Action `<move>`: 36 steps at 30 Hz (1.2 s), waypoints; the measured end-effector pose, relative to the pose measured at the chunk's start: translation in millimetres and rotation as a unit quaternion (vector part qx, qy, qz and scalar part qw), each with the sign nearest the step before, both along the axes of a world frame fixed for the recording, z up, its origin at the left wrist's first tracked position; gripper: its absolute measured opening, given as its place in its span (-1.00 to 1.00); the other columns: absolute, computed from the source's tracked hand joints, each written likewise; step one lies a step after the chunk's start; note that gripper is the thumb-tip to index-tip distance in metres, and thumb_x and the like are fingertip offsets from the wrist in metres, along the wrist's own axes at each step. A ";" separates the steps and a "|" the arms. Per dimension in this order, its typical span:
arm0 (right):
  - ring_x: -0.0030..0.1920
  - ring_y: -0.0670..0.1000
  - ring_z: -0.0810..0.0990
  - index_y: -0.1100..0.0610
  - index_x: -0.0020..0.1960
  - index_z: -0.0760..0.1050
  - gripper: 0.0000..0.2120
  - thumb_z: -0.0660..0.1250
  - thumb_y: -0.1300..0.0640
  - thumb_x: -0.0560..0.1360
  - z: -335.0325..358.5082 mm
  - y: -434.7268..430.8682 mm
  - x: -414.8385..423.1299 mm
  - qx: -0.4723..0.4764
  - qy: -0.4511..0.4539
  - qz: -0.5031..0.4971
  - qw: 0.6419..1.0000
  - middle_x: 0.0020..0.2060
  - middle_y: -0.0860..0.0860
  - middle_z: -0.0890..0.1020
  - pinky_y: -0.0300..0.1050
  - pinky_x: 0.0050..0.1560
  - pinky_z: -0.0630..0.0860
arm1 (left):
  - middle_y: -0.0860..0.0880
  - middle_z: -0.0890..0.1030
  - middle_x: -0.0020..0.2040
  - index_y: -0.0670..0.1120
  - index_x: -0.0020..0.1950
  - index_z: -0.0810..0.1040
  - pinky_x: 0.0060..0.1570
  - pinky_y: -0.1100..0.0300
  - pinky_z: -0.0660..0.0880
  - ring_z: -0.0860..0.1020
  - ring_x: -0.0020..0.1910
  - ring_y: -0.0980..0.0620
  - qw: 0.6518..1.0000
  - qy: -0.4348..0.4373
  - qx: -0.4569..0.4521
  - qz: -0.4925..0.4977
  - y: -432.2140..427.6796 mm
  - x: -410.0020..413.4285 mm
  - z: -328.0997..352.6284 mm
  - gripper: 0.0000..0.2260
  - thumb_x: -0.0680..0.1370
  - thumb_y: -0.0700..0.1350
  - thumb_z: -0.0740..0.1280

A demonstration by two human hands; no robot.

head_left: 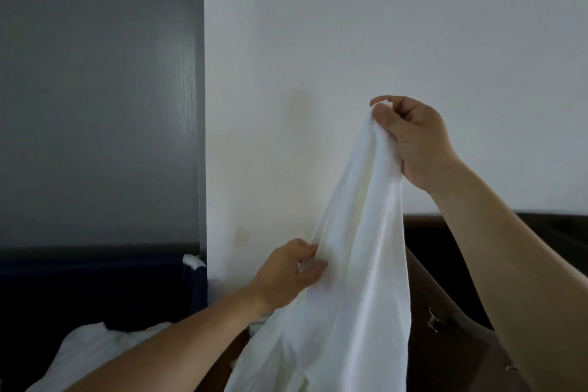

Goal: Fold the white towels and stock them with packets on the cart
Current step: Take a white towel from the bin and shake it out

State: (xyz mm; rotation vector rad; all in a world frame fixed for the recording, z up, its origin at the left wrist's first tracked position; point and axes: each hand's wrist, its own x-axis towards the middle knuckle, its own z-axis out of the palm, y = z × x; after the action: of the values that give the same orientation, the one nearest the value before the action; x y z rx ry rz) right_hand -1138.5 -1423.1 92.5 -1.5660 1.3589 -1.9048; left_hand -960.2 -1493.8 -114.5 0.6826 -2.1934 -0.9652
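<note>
One white towel (359,248) is up in the air in front of me, w/ 2 hands on it. R hand (413,140) sits at approx 2 o'clock in view and is the higher one: thumb & forefinger pinch the towel's top corner, other fingers curled in behind. L hand (286,277) is lower, at 6 o'clock, fingers curled round the towel's left edge w/ cloth bunched btwn thumb & fingers. Towel hangs unfolded from the R pinch down past 5 o'clock & out the bottom of view, in long loose creases.

Behind it, 1 white wall (381,25) fills 12 to 3 o'clock, w/ faint yellowish marks (299,105) near center. At 9–10 o'clock, 1 grey wood-grain panel (95,89) meets the wall along a vertical edge.

Below the panel at 8 o'clock is 1 dark navy fabric thing (95,289), maybe a bin, can't tell. At its top right corner, 1 small white cloth scrap (193,261) sits against the wall. At 7 o'clock, 1 heap of white linen (92,356) lies under my L forearm.

At 4 o'clock a dark brown surface (445,264) shows btwn towel & R forearm. On it is 1 small metal bit (432,320), too small to ID.
</note>
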 end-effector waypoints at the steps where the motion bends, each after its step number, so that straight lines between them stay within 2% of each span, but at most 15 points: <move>1: -0.22 -0.02 0.52 0.01 -0.16 0.63 -0.85 0.36 0.19 0.54 0.6 1.0 -1.2 -0.003 0.011 -0.008 1.000 -0.28 -0.09 0.59 -0.05 -0.10 0.47 | -0.05 0.54 -0.06 -0.14 -0.04 0.61 0.06 0.00 0.52 0.56 -0.08 0.03 1.000 0.000 -0.003 0.005 -0.4 1.4 -4.4 -0.52 0.50 0.27 0.23; 5: -0.23 -0.07 0.55 0.06 -0.17 0.61 -0.84 0.35 0.23 0.55 5.0 5.8 -10.4 -0.019 0.010 -0.040 0.999 -0.21 -0.14 0.62 -0.09 -0.11 0.49 | -0.11 0.57 -0.05 -0.15 0.03 0.66 0.02 0.06 0.53 0.58 -0.08 0.01 0.999 -0.026 -0.025 0.019 -8.9 10.6 -20.8 -0.53 0.53 0.20 0.17; 8: -0.25 -0.09 0.56 0.01 -0.17 0.62 -0.83 0.36 0.21 0.54 6.8 9.0 -17.6 -0.024 0.018 -0.066 0.997 -0.27 -0.14 0.62 -0.13 -0.12 0.51 | -0.10 0.57 -0.07 -0.22 -0.04 0.61 0.01 0.03 0.52 0.57 -0.10 -0.01 0.997 -0.061 -0.020 0.036 -11.3 14.9 -32.6 -0.41 0.46 0.27 0.08; 11: -0.25 -0.09 0.55 -0.02 -0.16 0.63 -0.84 0.36 0.19 0.53 6.1 11.2 -23.9 -0.017 0.048 -0.087 0.995 -0.29 -0.13 0.60 -0.17 -0.14 0.51 | -0.15 0.61 -0.11 -0.23 -0.06 0.59 -0.05 0.06 0.53 0.59 -0.12 -0.08 0.995 -0.068 0.010 0.074 -17.6 18.8 -41.0 -0.62 0.56 0.10 0.25; 13: -0.24 -0.12 0.55 -0.02 -0.17 0.63 -0.84 0.36 0.19 0.52 6.5 13.2 -32.0 -0.020 0.047 -0.104 0.993 -0.26 -0.13 0.61 -0.19 -0.14 0.49 | -0.15 0.63 -0.14 -0.14 -0.09 0.62 -0.14 0.17 0.53 0.60 -0.19 -0.05 0.993 -0.055 0.020 0.098 -22.6 24.6 -41.2 -0.80 0.61 -0.06 0.29; 15: -0.22 -0.14 0.56 -0.02 -0.17 0.63 -0.83 0.36 0.20 0.52 7.5 16.1 -42.1 -0.024 0.037 -0.120 0.992 -0.21 -0.15 0.64 -0.20 -0.12 0.49 | -0.13 0.65 -0.15 0.00 -0.08 0.64 -0.18 0.26 0.53 0.60 -0.24 0.01 0.994 -0.021 0.033 0.106 -23.7 33.7 -36.0 -0.86 0.62 -0.11 0.31; 17: -0.21 -0.14 0.57 -0.03 -0.17 0.63 -0.83 0.36 0.20 0.52 6.6 17.0 -51.0 -0.018 0.033 -0.134 0.990 -0.19 -0.15 0.65 -0.19 -0.10 0.50 | -0.10 0.68 -0.12 0.09 0.00 0.63 -0.09 0.20 0.58 0.64 -0.16 -0.02 0.994 -0.008 0.037 0.102 -25.2 40.9 -32.7 -0.86 0.62 -0.11 0.31; 20: -0.18 -0.10 0.56 -0.03 -0.16 0.63 -0.83 0.37 0.19 0.53 1.6 14.3 -59.7 -0.003 0.028 -0.150 0.988 -0.19 -0.09 0.63 -0.16 -0.09 0.51 | -0.04 0.70 -0.06 0.08 0.13 0.62 0.01 0.13 0.59 0.65 -0.08 0.03 0.994 -0.033 0.008 0.101 -25.4 45.1 -31.1 -0.84 0.64 -0.10 0.28; 22: -0.16 -0.08 0.56 -0.04 -0.15 0.63 -0.83 0.36 0.19 0.54 -2.9 13.0 -63.3 0.008 0.025 -0.157 0.987 -0.18 -0.07 0.62 -0.13 -0.06 0.51 | 0.04 0.69 -0.08 0.13 0.13 0.54 -0.03 0.20 0.58 0.63 -0.11 0.11 0.994 -0.035 0.000 0.108 -22.4 48.1 -29.8 -0.85 0.64 -0.11 0.27; 25: -0.14 -0.06 0.56 -0.04 -0.16 0.63 -0.83 0.36 0.19 0.53 -8.6 12.1 -68.5 0.023 0.018 -0.160 0.987 -0.18 -0.07 0.63 -0.09 -0.02 0.50 | 0.04 0.69 -0.12 0.16 0.11 0.38 -0.13 0.33 0.53 0.62 -0.18 0.12 0.993 -0.013 0.041 0.110 -19.8 55.1 -29.8 -0.83 0.64 -0.10 0.28; 27: -0.11 -0.04 0.56 -0.03 -0.17 0.64 -0.82 0.36 0.19 0.53 -11.1 11.1 -68.7 0.029 0.018 -0.153 0.988 -0.15 -0.08 0.64 -0.07 -0.01 0.49 | 0.06 0.69 -0.09 0.19 0.12 0.40 -0.06 0.37 0.52 0.62 -0.12 0.16 0.991 -0.030 0.049 0.120 -25.0 58.4 -30.6 -0.84 0.64 -0.07 0.28; 29: -0.08 -0.04 0.56 -0.03 -0.17 0.64 -0.82 0.36 0.20 0.54 -13.8 8.2 -69.1 0.035 0.021 -0.149 0.988 -0.13 -0.09 0.65 -0.08 0.00 0.49 | 0.08 0.68 -0.08 0.11 0.07 0.55 -0.03 0.33 0.53 0.63 -0.08 0.15 0.989 -0.066 0.042 0.122 -32.8 59.8 -32.0 -0.92 0.64 -0.03 0.27; 33: -0.03 -0.03 0.57 -0.03 -0.14 0.63 -0.81 0.33 0.19 0.57 -19.0 5.7 -75.6 0.042 0.004 -0.145 0.989 -0.08 -0.06 0.65 -0.06 0.06 0.52 | 0.01 0.68 -0.09 -0.01 -0.02 0.63 -0.11 0.35 0.49 0.62 -0.05 0.03 0.985 -0.054 0.096 0.132 -35.6 59.2 -32.7 -0.82 0.65 -0.02 0.25; 35: -0.02 -0.05 0.56 -0.02 -0.11 0.62 -0.82 0.30 0.18 0.58 -21.0 7.1 -79.1 0.041 0.003 -0.166 0.985 -0.04 -0.08 0.64 -0.15 0.04 0.52 | -0.06 0.66 -0.10 -0.06 -0.06 0.61 -0.12 0.25 0.48 0.60 -0.10 -0.01 0.980 -0.023 0.109 0.167 -34.6 57.1 -26.8 -0.80 0.65 -0.03 0.24; 36: -0.06 -0.08 0.56 -0.01 -0.08 0.61 -0.83 0.29 0.18 0.59 -23.0 8.7 -80.3 0.044 0.013 -0.180 0.983 -0.06 -0.10 0.63 -0.26 -0.04 0.52 | -0.09 0.66 -0.11 -0.08 -0.08 0.60 -0.13 0.19 0.48 0.58 -0.14 0.00 0.977 -0.006 0.108 0.183 -33.5 54.7 -20.3 -0.79 0.65 -0.03 0.24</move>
State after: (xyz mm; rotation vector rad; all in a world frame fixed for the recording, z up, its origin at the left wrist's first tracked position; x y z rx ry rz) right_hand -1218.8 -1414.5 69.5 -1.3801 1.8133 -1.9925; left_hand -905.5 -1527.3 -134.7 1.1496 -1.8934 -1.0092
